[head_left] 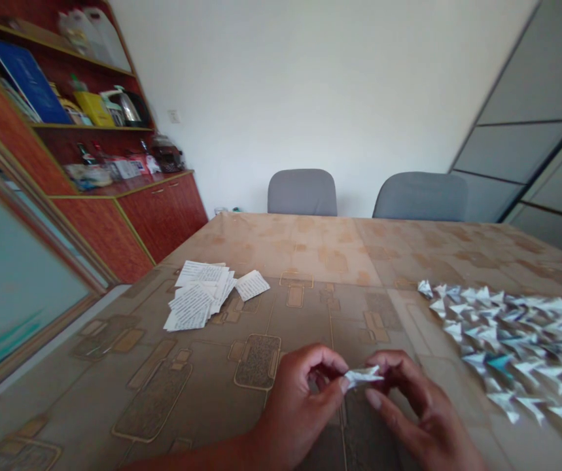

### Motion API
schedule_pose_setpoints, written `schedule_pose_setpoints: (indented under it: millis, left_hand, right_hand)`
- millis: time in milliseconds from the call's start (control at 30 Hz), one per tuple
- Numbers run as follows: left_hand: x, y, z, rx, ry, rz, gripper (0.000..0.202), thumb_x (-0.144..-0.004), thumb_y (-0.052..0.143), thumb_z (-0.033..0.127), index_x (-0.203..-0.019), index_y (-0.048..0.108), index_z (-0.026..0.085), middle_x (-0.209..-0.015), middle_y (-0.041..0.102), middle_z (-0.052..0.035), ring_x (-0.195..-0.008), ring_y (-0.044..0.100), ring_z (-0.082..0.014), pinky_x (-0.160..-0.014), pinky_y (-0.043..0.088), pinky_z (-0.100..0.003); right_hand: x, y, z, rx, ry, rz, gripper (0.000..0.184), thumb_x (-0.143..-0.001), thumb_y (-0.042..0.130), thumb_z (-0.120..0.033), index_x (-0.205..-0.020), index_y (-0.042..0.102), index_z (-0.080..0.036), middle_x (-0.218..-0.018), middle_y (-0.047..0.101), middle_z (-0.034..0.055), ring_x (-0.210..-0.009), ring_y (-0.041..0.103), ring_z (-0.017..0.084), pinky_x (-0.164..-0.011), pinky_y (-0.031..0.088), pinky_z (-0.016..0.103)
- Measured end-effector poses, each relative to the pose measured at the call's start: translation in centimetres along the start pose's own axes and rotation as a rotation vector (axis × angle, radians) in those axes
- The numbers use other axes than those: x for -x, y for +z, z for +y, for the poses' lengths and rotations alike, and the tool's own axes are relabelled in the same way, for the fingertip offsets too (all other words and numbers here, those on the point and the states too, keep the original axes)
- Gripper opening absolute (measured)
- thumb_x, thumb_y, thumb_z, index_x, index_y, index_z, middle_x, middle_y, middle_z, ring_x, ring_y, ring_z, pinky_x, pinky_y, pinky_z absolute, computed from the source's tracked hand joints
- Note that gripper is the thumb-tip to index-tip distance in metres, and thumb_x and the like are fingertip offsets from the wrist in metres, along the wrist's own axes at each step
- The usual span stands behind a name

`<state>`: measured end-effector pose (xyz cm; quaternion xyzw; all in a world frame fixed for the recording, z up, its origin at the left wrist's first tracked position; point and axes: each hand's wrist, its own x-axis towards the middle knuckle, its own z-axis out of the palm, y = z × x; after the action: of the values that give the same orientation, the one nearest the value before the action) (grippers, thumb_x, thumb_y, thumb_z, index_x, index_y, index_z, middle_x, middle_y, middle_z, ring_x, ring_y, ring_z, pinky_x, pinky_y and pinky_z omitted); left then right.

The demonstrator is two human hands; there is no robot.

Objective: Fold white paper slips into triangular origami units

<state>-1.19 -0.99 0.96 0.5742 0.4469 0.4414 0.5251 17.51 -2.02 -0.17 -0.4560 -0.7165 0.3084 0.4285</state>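
Left hand [294, 400], right hand [421, 413], folded paper [364, 376] between their fingertips

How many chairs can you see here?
2: a left grey chair and a right grey chair, side by side behind the far edge of the table. More may sit out of view.

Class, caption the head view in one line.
Left hand and right hand pinch a paper piece; printed slips left, folded pile right.
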Motion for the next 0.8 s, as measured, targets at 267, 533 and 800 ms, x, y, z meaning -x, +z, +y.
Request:
schedule_pose_setpoints:
  millis: [267,533,800]
  left_hand:
    - [0.4,0.3,0.1,0.117,-0.014,-0.066,0.002,-0.079,0.063,0.017,-0.078,0.063,0.015,-0.073,0.062,-0.0024,-0.070,0.059,-0.0153,-0.065,0.045,-0.024]
    - [0.3,0.5,-0.2,0.226,-0.153,-0.144,0.013,-0.073,0.068,0.018,-0.085,0.064,0.016,-0.080,0.063,-0.0026,-0.077,0.060,-0.0165,-0.072,0.045,-0.026]
    - [0.6,0.4,-0.6,0.276,-0.181,-0.195,0.020,-0.082,0.064,0.032,-0.084,0.068,0.013,-0.077,0.068,-0.0052,-0.071,0.063,-0.0159,-0.068,0.047,-0.026]
  right_hand:
    - [-0.2,-0.7,-1.4,0.252,-0.302,0.041,0.020,-0.083,0.059,-0.009,-0.095,0.056,-0.025,-0.086,0.064,0.0024,-0.080,0.065,0.018,-0.066,0.054,0.025]
    - [-0.1,-0.7,-1.6,0.230,-0.302,0.028,0.018,-0.085,0.057,-0.008,-0.091,0.058,-0.025,-0.080,0.066,0.0022,-0.074,0.066,0.019,-0.062,0.054,0.027]
    - [0.0,-0.8,-2.0,0.229,-0.308,-0.015,0.020,-0.085,0.056,-0.008,-0.093,0.059,-0.026,-0.076,0.068,0.0012,-0.069,0.066,0.018,-0.059,0.054,0.027]
